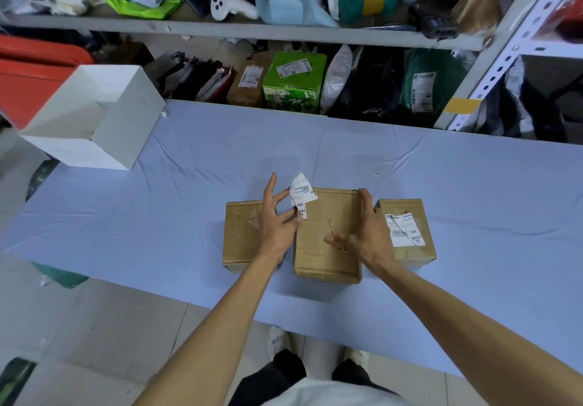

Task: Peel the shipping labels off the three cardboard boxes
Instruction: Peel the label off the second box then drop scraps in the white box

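Observation:
Three cardboard boxes stand side by side on the pale blue table. The left box (241, 232) has a bare top with label residue. The middle box (328, 216) also shows a bare top. The right box (410, 216) carries a white shipping label (405, 229) on its top. My left hand (277, 219) pinches a peeled, torn white label (301, 192) between thumb and fingers, lifted above the gap between the left and middle boxes. My right hand (362, 232) lies over the right side of the middle box, fingers spread and straight, thumb pointing left.
An open white box (94, 122) sits at the table's (157, 232) far left corner. Behind the table, metal shelves (239, 28) hold parcels, bags and a green carton (293, 81). Tiled floor and my feet lie below the near edge.

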Demonstrator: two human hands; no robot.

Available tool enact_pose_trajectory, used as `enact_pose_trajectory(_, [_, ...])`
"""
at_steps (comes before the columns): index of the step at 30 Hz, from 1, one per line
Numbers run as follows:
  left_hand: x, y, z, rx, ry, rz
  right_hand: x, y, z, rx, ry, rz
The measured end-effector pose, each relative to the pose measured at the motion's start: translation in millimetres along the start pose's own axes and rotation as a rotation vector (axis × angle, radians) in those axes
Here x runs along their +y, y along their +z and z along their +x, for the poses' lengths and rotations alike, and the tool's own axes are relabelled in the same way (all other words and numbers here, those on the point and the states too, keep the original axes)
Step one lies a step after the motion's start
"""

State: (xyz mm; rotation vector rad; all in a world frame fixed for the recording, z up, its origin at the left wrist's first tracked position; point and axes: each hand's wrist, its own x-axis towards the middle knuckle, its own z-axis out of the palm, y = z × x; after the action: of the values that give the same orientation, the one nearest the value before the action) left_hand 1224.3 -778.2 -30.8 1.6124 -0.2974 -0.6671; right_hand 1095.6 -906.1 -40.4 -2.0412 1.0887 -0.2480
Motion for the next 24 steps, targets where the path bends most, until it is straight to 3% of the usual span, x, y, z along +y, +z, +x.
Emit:
enact_pose_trajectory(7, [0.9, 0.7, 0.0, -0.001, -0.020, -0.019, 6.1, -1.7, 0.1, 0.013, -0.043, 0.067])
enact_pose_trajectory(13, [2.5, 6.8, -2.6, -0.005, -0.010, -0.023, -6.9, 1.1, -5.9, -0.117, 0.121, -0.188])
enact_pose_trajectory(24, [2.4, -0.3, 2.0, -0.014, -0.024, 0.023, -3.9, -4.7, 7.1, 0.035, 0.009, -0.089])
